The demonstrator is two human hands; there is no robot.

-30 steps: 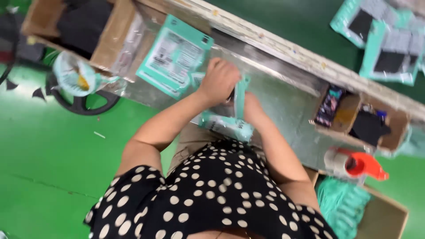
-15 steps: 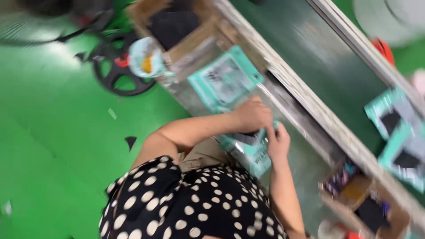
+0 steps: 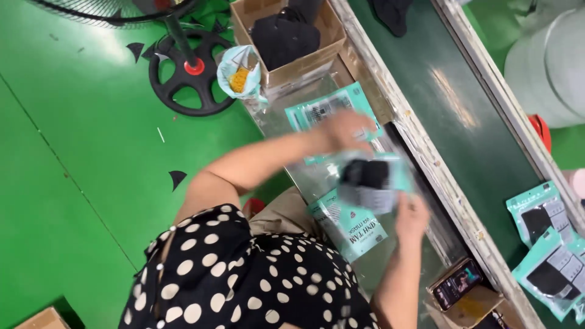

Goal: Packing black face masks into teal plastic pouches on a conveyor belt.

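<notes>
A teal pouch with a black item inside [image 3: 372, 181] hangs blurred over the metal bench [image 3: 317, 176]. My left hand [image 3: 344, 131] is at its top edge and my right hand [image 3: 411, 216] grips its lower right corner. Under my left hand lies a stack of flat teal pouches [image 3: 326, 108]. Another teal pouch [image 3: 353, 226] lies face up by my lap. A cardboard box of black items [image 3: 286, 36] stands at the bench's far end.
A dark green conveyor belt [image 3: 463, 116] runs beside the bench, with filled teal pouches [image 3: 545, 244] on it at the right. A phone [image 3: 457, 283] lies near my right elbow. A fan base [image 3: 186, 73] and a plastic bag [image 3: 241, 76] are on the green floor.
The view has swung and the belt now runs diagonally. My hands have moved apart, and the pouch with the black item is now up between them.
</notes>
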